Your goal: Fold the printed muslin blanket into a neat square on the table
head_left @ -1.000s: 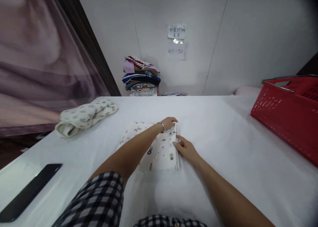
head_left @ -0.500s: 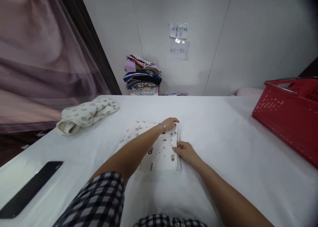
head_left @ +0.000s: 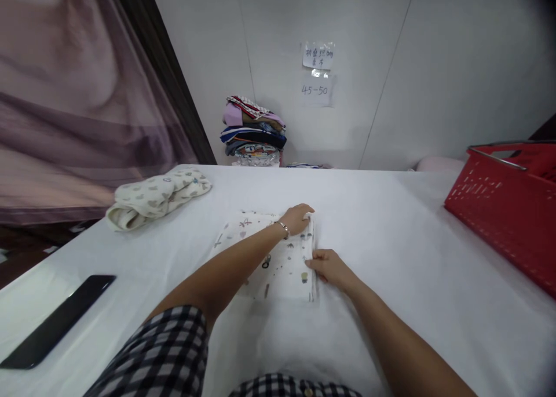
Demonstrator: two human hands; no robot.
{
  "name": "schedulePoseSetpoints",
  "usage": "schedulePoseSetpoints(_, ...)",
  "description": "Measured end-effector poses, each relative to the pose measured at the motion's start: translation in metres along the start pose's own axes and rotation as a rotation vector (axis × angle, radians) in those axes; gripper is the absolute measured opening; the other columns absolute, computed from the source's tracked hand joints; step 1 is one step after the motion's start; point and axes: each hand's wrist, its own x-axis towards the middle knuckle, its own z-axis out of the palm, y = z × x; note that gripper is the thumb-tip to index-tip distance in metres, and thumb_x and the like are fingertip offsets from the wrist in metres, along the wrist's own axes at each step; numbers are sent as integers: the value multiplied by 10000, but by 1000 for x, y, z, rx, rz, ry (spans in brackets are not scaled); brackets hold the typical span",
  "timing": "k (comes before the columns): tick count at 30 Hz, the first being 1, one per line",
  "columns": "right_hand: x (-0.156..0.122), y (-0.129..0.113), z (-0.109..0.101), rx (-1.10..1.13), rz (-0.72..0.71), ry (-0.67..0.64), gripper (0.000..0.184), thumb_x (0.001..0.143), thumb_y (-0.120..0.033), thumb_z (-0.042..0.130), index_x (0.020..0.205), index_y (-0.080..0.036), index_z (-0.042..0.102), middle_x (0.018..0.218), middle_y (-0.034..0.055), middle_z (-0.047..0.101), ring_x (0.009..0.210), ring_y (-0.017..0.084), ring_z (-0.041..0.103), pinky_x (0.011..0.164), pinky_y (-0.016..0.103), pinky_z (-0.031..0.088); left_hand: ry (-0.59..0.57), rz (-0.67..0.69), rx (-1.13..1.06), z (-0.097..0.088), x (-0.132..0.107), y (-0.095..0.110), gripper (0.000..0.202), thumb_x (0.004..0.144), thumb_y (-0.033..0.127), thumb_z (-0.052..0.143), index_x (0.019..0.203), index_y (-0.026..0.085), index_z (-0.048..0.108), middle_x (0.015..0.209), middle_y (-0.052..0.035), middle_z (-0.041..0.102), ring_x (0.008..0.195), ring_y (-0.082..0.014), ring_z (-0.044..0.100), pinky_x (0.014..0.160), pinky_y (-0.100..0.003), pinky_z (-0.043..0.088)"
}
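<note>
A white printed cloth, folded into a flat rectangle, lies on the white table in front of me. My left hand, with a bracelet on its wrist, reaches across the cloth and pinches its far right corner. Lower on the same right edge, my right hand grips the cloth's layers between thumb and fingers. My left forearm hides part of the cloth's middle.
A crumpled cream cloth with grey hearts lies at the back left. A black flat panel rests at the left. On the right stands a red basket. Folded textiles are stacked behind the table by the wall.
The camera view has shifted slightly. My left hand stays at the far right corner of the cloth, and my right hand has barely moved along the right edge.
</note>
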Motion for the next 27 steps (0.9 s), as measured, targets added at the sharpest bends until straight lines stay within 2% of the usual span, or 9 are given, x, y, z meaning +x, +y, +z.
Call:
schedulePoseSetpoints(3,1,2,-1,12,-12,-22,238,692,-333,567,555,-186,438,356,-85,342,330,58,300,384,212,205,84,76,21,-9,-23,-2,348,805,225,461,1144,179,528,1259,-58,499,1156,-155,451,1022,-296,323)
schedulePoseSetpoints(5,2,3,-1,38,-17,-36,240,687,-339,577,559,-184,445,358,-87,343,328,57,296,379,213,202,77,81,76,-10,-45,-3,374,831,311,454,1171,165,510,1298,-84,468,1202,-171,409,1038,-320,295)
schedulePoseSetpoints(10,3,3,0,108,-25,10,254,676,-356,589,564,-183,440,363,-89,359,326,52,282,369,213,192,-43,3,265,13,-96,-2,581,847,523,352,1318,184,365,1431,-104,282,1328,-251,196,1066,-458,181)
schedulePoseSetpoints(12,2,2,0,95,-8,26,266,669,-362,591,553,-187,427,362,-89,354,325,53,283,365,214,196,-45,-15,311,25,-105,-1,599,863,538,276,1352,193,312,1458,-93,216,1346,-249,129,1076,-471,125)
schedulePoseSetpoints(15,0,0,-1,73,29,17,282,655,-373,596,543,-192,411,362,-92,343,321,57,295,359,216,222,-63,-34,327,34,-103,0,629,862,561,232,1377,203,262,1475,-81,154,1355,-242,71,1082,-469,77)
schedulePoseSetpoints(19,0,1,-3,18,24,-3,278,660,-389,593,559,-194,422,363,-90,351,318,66,313,360,221,246,-84,-55,281,27,-101,3,649,849,588,227,1374,207,266,1479,-78,141,1357,-241,45,1080,-474,74)
schedulePoseSetpoints(22,0,4,-5,-60,12,-3,273,682,-394,572,567,-198,421,368,-80,372,319,77,335,369,228,266,-59,-62,248,19,-115,11,619,849,583,237,1347,223,314,1478,-69,149,1356,-247,53,1073,-490,81)
schedulePoseSetpoints(25,-3,3,-8,-230,-6,8,264,723,-403,528,581,-200,438,385,-63,404,336,96,373,394,243,301,-67,-45,237,19,-138,21,623,845,593,228,1347,233,309,1471,-66,181,1351,-248,97,1071,-496,82)
schedulePoseSetpoints(27,-8,-3,-6,-454,-75,117,212,749,-382,499,650,-195,497,459,-30,491,415,129,461,450,263,358,-62,-35,252,23,-151,26,627,847,590,221,1359,233,286,1464,-66,207,1347,-246,118,1072,-489,76)
